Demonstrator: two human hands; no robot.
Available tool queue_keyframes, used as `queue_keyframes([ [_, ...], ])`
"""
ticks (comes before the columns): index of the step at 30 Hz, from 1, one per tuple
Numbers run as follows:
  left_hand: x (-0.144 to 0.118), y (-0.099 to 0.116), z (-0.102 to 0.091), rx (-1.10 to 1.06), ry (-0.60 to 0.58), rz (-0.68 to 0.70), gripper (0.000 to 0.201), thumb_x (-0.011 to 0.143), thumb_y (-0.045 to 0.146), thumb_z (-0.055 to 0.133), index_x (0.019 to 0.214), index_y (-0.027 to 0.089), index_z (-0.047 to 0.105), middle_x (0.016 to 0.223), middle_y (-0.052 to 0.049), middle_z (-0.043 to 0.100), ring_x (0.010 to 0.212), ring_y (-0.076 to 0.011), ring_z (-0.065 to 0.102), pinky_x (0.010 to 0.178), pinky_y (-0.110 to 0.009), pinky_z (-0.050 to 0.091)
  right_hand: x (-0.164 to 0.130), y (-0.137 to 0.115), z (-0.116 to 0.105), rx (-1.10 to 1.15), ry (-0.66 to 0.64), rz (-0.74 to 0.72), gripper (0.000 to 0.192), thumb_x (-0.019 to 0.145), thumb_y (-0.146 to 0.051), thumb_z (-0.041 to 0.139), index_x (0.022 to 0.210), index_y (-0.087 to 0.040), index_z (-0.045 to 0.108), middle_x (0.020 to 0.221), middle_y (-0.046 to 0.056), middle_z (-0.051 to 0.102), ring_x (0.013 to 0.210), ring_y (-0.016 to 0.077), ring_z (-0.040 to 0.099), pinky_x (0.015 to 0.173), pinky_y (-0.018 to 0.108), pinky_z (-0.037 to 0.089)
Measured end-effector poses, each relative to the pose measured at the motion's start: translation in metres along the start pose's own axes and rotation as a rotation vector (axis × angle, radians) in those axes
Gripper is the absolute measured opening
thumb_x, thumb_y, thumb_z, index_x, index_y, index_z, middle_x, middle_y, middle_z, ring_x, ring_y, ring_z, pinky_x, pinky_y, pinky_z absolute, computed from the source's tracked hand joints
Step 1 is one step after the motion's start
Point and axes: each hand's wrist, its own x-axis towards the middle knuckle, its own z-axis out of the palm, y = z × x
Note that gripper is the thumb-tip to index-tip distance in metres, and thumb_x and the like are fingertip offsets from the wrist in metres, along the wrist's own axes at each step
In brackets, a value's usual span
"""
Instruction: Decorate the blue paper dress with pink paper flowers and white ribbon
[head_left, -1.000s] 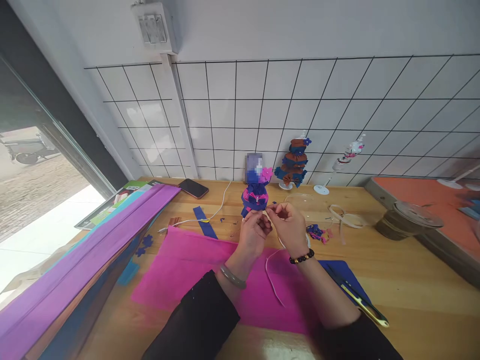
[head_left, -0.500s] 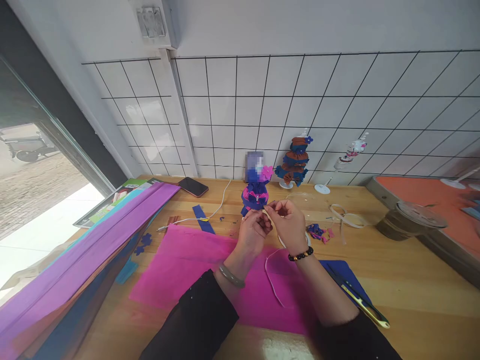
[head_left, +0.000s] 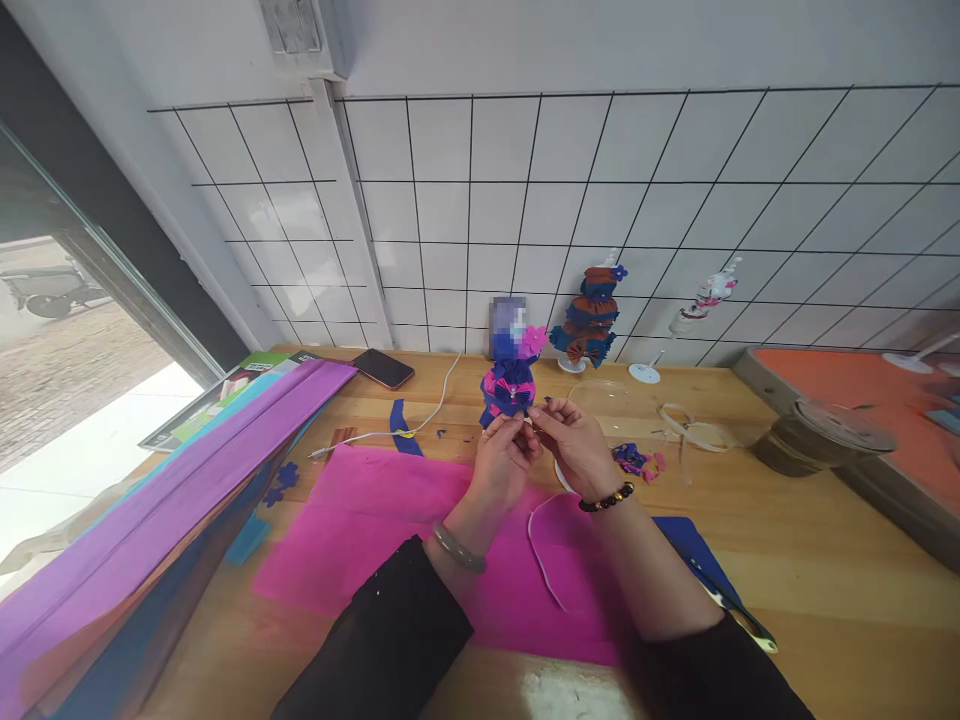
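A small figure in a ruffled blue and pink dress (head_left: pixel 508 385), with a bow and a bright pink flower, stands upright at the back of the table. My left hand (head_left: pixel 504 458) is closed at the lower edge of the dress, fingers curled inward. Close beside it, my right hand (head_left: pixel 574 445) pinches thumb and forefinger together at the hem. Whatever tiny piece lies between those fingertips is too small to make out. Beneath both forearms spreads a bright pink cloth (head_left: pixel 390 520), with a white cord (head_left: pixel 544 565) lying on it.
Folded fabrics (head_left: pixel 187 510) lie along the left, near a phone (head_left: pixel 383 369). A brown and blue ruffled dress (head_left: pixel 590 320) stands behind. Fabric scraps (head_left: pixel 637 461), a clear ribbon (head_left: pixel 701 435) and a lidded cup (head_left: pixel 817 440) are on the right. Scissors (head_left: pixel 739 612) lie near a blue cloth (head_left: pixel 701 550).
The view has shifted slightly. My two hands stay at the dress hem, with the right fingertips moving only a little. The dressed figure keeps its place.
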Motion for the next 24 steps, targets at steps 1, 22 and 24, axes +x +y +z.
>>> queue_keyframes([
  [1,0.0002,0.0,-0.0001,0.0,-0.004,0.001,0.019,0.065,0.023,0.069,0.067,0.014,0.053,0.056,0.003,0.051,0.051,-0.0046,0.046,0.051,-0.018,0.034,-0.0004,-0.0004,0.0001,0.016,-0.027,0.022,0.034,0.055,-0.028,0.078,0.069,-0.021,0.048,0.06,-0.006,0.059,0.051,0.0089,0.055,0.049,0.022,0.044],
  [22,0.0053,-0.0003,-0.0034,0.133,-0.023,0.079,0.023,0.062,0.025,0.072,0.062,0.014,0.052,0.054,0.004,0.051,0.048,-0.0043,0.045,0.049,-0.018,0.033,-0.001,-0.0009,0.0009,0.057,-0.026,0.09,0.033,0.055,-0.029,0.078,0.071,-0.02,0.05,0.06,-0.006,0.062,0.045,0.008,0.053,0.046,0.022,0.04],
  [24,0.0054,0.0,-0.003,0.17,-0.037,0.096,0.022,0.063,0.026,0.072,0.063,0.014,0.054,0.053,0.004,0.05,0.047,-0.0038,0.044,0.049,-0.018,0.033,-0.0014,-0.0017,0.0013,0.069,-0.041,0.101,0.034,0.055,-0.029,0.078,0.071,-0.02,0.05,0.061,-0.006,0.061,0.045,0.0082,0.053,0.046,0.023,0.04],
])
